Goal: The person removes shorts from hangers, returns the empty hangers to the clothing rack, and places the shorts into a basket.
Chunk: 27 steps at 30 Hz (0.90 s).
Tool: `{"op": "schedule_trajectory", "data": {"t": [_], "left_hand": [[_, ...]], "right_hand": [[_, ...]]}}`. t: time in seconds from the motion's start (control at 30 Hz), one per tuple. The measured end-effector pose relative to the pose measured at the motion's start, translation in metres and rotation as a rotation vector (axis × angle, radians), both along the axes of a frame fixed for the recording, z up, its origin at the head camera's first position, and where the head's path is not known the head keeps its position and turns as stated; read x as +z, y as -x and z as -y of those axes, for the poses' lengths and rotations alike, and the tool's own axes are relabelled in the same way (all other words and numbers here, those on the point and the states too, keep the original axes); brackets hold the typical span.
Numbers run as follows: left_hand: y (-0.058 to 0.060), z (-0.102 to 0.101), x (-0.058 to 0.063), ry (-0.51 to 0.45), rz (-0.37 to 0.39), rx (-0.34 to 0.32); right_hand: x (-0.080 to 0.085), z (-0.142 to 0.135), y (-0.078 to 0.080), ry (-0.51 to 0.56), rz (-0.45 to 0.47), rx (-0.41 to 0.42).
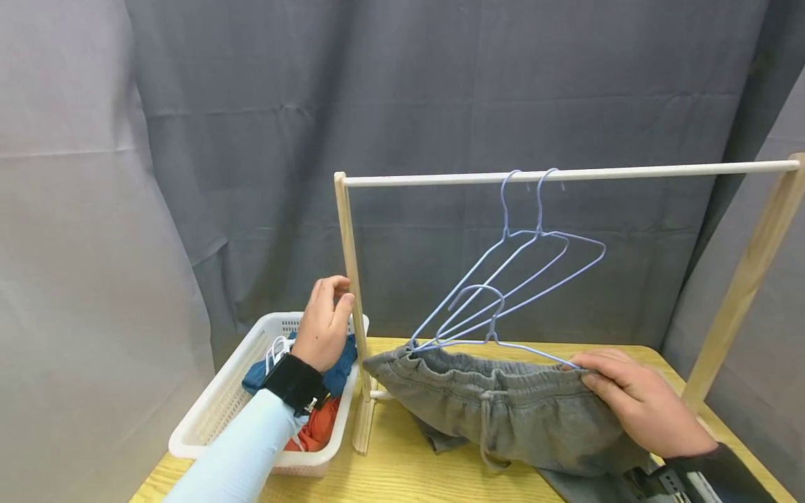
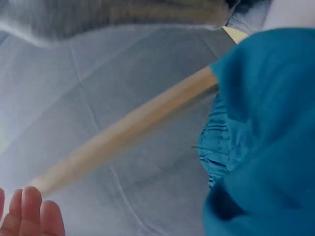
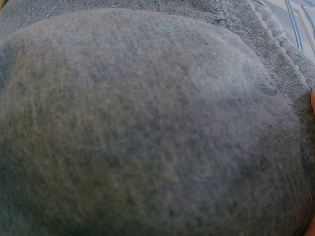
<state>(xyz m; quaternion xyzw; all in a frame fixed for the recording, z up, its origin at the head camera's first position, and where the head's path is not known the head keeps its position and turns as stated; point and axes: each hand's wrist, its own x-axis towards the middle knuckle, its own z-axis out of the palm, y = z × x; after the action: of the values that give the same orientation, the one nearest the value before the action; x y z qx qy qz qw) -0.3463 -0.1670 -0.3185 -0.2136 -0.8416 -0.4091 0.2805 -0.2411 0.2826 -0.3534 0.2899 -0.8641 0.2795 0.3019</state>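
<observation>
Grey drawstring shorts or pants spread at the waistband, with a light-blue hanger along the waist opening. My right hand pinches the right end of the waistband together with the hanger's end. In the right wrist view the grey fabric fills nearly everything. Over the basket, my left hand holds nothing, its fingers loosely bent beside the rack's left wooden post; whether they touch it I cannot tell. The left wrist view shows its fingertips near that post.
Two light-blue hangers hang on the rack's white rail. A white basket stands left of the rack, holding blue cloth and orange-red cloth. The rack's right post rises beyond my right hand. Grey curtains surround the wooden table.
</observation>
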Motion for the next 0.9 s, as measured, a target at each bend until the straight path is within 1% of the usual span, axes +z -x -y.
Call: {"op": "schedule_trajectory", "data": {"t": [0.13,0.2,0.37,0.5,0.63,0.77,0.9], "left_hand": [[-0.013,-0.001,-0.003,0.078,-0.012,-0.039],[-0.018,-0.004,-0.004,0.136,-0.005,-0.080],[-0.030,-0.014,-0.009,0.306,0.071,-0.192],[-0.036,-0.022,-0.015,0.400,0.122,-0.244],[-0.040,-0.028,-0.020,0.453,0.122,-0.267],[-0.042,-0.033,-0.025,0.485,0.088,-0.277],[-0.043,-0.038,-0.027,0.519,0.056,-0.245]], "right_hand": [[0.000,0.000,-0.001,0.005,0.010,0.005],[-0.001,0.000,-0.002,0.007,0.017,0.005],[0.000,0.001,-0.003,0.015,0.015,0.017],[0.001,0.002,-0.005,0.024,0.021,0.020],[0.001,0.002,-0.007,0.022,0.039,0.010],[0.000,0.002,-0.009,0.023,0.055,0.002],[0.000,0.001,-0.007,0.036,0.083,0.010]]}}
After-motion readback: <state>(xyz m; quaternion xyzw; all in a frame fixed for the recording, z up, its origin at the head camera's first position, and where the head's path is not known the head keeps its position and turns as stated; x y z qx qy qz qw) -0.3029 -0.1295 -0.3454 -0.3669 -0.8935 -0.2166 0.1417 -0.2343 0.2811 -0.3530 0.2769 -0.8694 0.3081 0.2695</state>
